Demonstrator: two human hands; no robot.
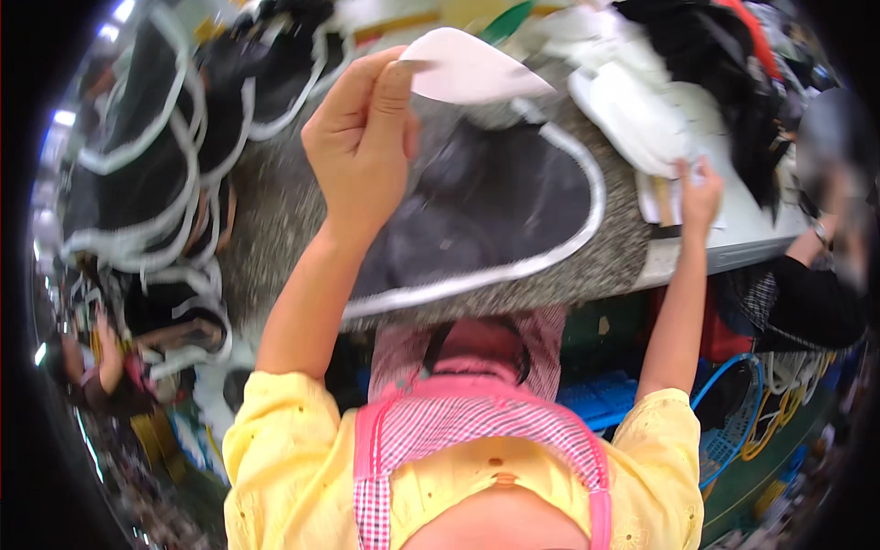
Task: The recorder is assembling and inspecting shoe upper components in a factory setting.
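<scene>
Left hand [362,147] raised, I pinch a white pointed piece [472,69] above the far side of the worktop [614,261], while my right hand [701,197] has its fingertips at the near edge of the white stack [628,115] on the right, whether gripping I cannot tell. Below, a pale-edged dark panel [513,192] lies flat; one white piece is lifted clear, with more left in the stack.

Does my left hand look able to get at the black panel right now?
Probably yes: nothing seems to cover the black panel nearby, though the left hand pinches a white piece.
</scene>
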